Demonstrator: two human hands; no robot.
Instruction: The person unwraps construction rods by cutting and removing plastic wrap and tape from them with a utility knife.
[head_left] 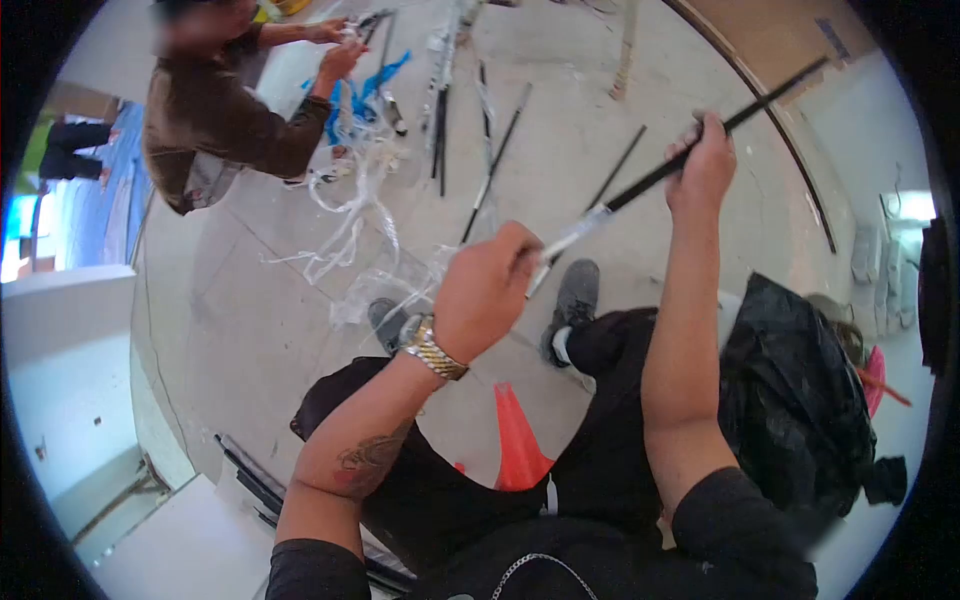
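A long black strip (650,183) slants up to the right across my view, its lower end wrapped in clear plastic film (575,235). My right hand (705,160) grips the bare black part, fingers wrapped round it. My left hand (488,290), with a gold watch on the wrist, is closed on the film at the lower end. Loose plastic film (385,290) lies on the floor beyond my left hand. Several more black strips (497,165) lie on the floor ahead, some partly in film.
A co-worker (225,110) at the upper left handles something white. Blue plastic (350,105) lies near them. A red cone (518,440) stands between my legs. A black bag (790,390) is at the right, and more strips (255,480) lie at the lower left.
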